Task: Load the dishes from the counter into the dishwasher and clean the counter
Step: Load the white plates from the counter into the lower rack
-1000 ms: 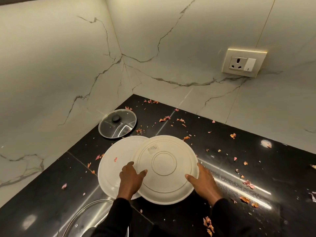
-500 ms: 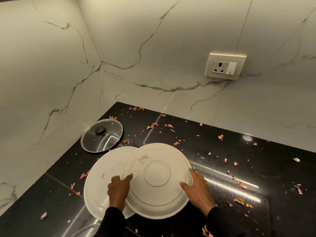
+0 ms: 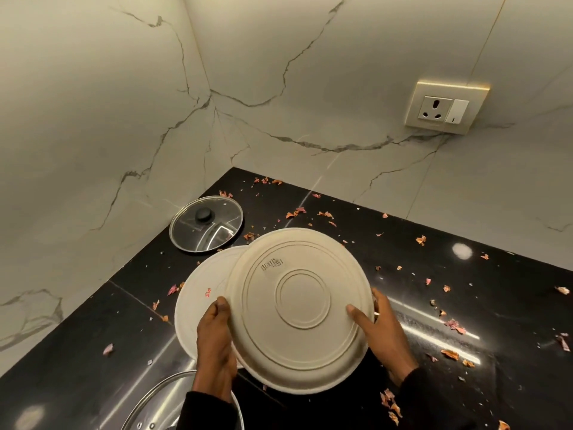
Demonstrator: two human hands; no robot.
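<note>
1. the top plate (image 3: 299, 308), a pale round plate turned bottom up with a grey label near its ring, sits in the lower middle of the frame, held by both hands.
2. the left hand (image 3: 215, 339) grasps the plate's left rim, its thumb on the upturned base and its fingers hidden beneath.
3. the right hand (image 3: 381, 333) grasps the right rim in the same way, its thumb lying across the base and its fingers tucked under the edge.
4. a lower plate (image 3: 198, 308), white with a small red mark, lies flat on the bench (image 3: 465, 305) just left of centre. the top plate overlaps its right part; whether the two touch cannot be told.
5. a glass lid (image 3: 206, 223) with a dark knob lies on the bench towards the corner, above and left of the plates and close to the lower plate's far rim.
6. a second lid (image 3: 161, 408) shows at the bottom edge, partly covered by the left sleeve.
7. orange and pink scraps (image 3: 449, 353) are scattered across the black, glossy bench, thickest at the right and near the back wall.
8. a socket (image 3: 443, 110) with a switch is set in the veined marble wall (image 3: 93, 119), upper right of the frame.
</note>
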